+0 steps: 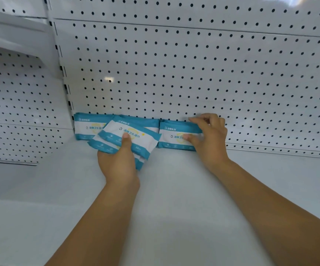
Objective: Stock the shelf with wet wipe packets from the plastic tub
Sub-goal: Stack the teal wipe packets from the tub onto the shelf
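Head view: your left grip (pixel 117 162) held a fanned stack of wet wipe packets (pixel 125 140), thumb on top, over the shelf (pixel 174 198) near its rear-left corner. Your right grip (pixel 209 135) pinched a standing packet (pixel 174 135) at the rear edge, against the pegboard (pixel 174 73). Two shelved packets (pixel 85 127) stood left of it.

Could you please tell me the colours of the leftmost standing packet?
The packet is white with teal bands; head view.

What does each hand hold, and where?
Left hand grips a fanned stack of packets at its lower end. Right hand pinches the standing packet at its right end.
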`<state>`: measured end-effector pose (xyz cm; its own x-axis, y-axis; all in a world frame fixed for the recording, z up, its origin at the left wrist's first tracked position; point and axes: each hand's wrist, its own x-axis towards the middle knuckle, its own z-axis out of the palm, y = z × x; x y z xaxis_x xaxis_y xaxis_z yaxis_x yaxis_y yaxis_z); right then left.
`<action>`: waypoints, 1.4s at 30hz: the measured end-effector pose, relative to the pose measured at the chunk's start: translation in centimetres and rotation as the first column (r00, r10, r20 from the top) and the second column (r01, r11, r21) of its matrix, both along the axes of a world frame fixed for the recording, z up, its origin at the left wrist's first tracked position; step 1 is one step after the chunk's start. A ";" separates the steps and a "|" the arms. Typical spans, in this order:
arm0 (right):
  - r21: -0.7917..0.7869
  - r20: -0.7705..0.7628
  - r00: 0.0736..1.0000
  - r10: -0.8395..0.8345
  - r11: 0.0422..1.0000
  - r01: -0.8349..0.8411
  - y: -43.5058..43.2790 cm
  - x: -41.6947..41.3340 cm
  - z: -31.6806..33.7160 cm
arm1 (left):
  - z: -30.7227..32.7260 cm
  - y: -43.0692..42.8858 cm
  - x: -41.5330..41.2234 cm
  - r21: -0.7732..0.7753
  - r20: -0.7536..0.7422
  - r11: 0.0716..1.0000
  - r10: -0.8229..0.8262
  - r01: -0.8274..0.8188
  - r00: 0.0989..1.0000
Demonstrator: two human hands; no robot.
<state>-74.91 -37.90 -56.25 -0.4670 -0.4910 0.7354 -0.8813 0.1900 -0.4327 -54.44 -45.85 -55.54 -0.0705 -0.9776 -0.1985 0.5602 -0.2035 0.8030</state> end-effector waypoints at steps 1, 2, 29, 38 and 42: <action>-0.012 -0.018 1.000 -0.001 1.000 0.000 0.2 0.4 0.3 | 0.0 0.0 0.0 -0.005 0.001 1.000 -0.011 0.011 1.000; -0.036 -0.022 1.000 0.010 0.999 -0.011 0.3 0.9 0.8 | 0.0 -0.1 0.0 -0.010 0.002 1.000 -0.024 0.024 1.000; 0.034 0.256 0.899 0.355 0.926 -0.376 -7.6 8.3 4.0 | 0.1 -2.7 2.7 0.220 -0.217 0.907 0.405 -0.360 0.888; 0.105 -0.216 0.960 0.179 0.982 -0.159 -8.0 8.2 1.1 | 0.0 -2.6 2.7 0.236 -0.236 0.910 0.393 -0.339 0.889; 0.079 -0.206 0.972 0.110 0.992 -0.096 -8.5 7.7 0.3 | -0.1 -2.6 2.6 0.212 -0.233 0.918 0.381 -0.335 0.895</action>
<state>-67.25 -46.42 -55.97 -0.2502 -0.5803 0.7750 -0.9673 0.1162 -0.2254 -51.80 -48.49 -55.60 0.2060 -0.9021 -0.3791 0.8063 -0.0631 0.5881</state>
